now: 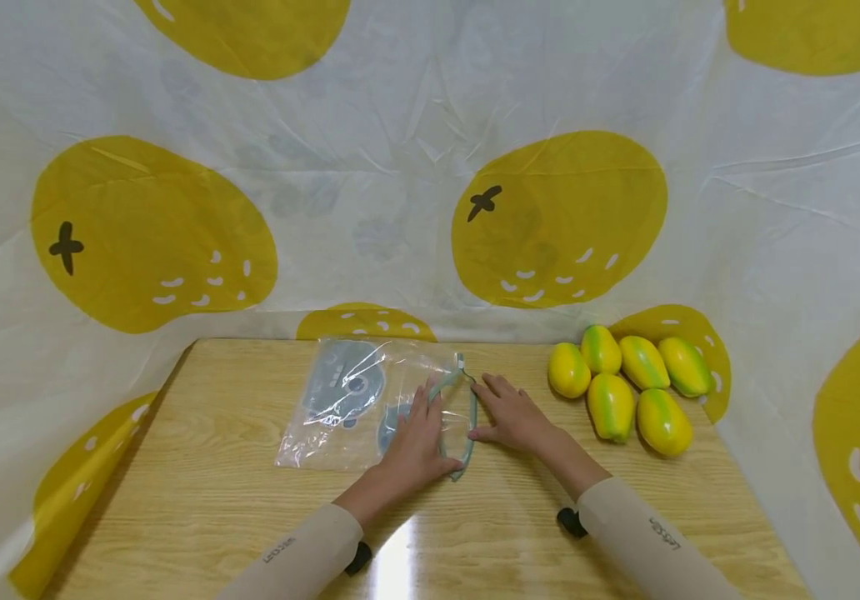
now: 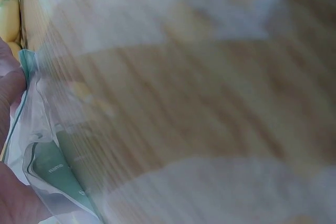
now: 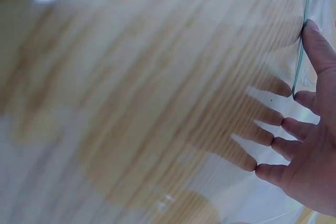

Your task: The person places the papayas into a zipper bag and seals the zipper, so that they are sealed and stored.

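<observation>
A clear plastic zip bag (image 1: 362, 375) with blue-grey cartoon print lies on the wooden table. Its green zip edge (image 1: 472, 408) faces right, and the mouth is spread into a narrow loop. My left hand (image 1: 417, 446) rests over the mouth end with straight fingers, its thumb at the near end of the zip. In the left wrist view, clear film and a green printed patch (image 2: 55, 169) show beside that hand. My right hand (image 1: 516, 417) touches the right side of the zip edge with thumb and index finger, its other fingertips on the tabletop in the right wrist view.
Several yellow-green, mango-like fruits (image 1: 610, 408) sit together at the table's back right. A white cloth (image 1: 370, 208) printed with big yellow fruit hangs behind and at both sides. Glossy wooden tabletop (image 1: 197, 500) extends left and in front of the bag.
</observation>
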The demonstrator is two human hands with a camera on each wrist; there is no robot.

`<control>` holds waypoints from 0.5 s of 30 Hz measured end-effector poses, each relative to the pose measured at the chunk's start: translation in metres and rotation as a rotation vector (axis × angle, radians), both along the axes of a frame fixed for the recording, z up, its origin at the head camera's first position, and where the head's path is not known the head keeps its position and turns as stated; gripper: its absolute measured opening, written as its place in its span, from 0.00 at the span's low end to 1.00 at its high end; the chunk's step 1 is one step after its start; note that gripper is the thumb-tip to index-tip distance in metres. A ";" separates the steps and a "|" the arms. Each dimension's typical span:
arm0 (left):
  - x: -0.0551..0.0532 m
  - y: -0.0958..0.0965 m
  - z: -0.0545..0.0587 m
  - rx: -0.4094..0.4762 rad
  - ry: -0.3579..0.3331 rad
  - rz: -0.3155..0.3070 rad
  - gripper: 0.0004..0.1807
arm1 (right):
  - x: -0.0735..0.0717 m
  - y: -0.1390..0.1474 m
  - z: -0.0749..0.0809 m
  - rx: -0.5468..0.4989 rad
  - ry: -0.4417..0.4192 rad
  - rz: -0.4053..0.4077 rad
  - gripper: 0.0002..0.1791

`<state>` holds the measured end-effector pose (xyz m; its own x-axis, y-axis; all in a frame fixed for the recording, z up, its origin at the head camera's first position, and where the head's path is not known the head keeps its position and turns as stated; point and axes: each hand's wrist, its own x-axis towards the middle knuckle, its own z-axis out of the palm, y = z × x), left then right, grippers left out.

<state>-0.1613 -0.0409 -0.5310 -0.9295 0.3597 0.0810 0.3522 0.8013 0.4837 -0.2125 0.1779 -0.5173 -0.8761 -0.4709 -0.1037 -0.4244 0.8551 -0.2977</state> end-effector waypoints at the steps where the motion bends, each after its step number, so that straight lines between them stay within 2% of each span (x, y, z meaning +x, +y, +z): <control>1: 0.000 0.000 0.000 0.001 0.002 -0.001 0.68 | 0.000 0.000 0.000 0.000 -0.004 -0.005 0.49; 6: 0.000 0.000 -0.001 -0.001 0.013 -0.004 0.68 | 0.001 0.000 0.000 -0.009 -0.006 -0.011 0.49; 15: 0.002 -0.001 0.001 0.006 0.010 -0.008 0.72 | 0.002 0.003 -0.005 -0.054 0.063 0.013 0.49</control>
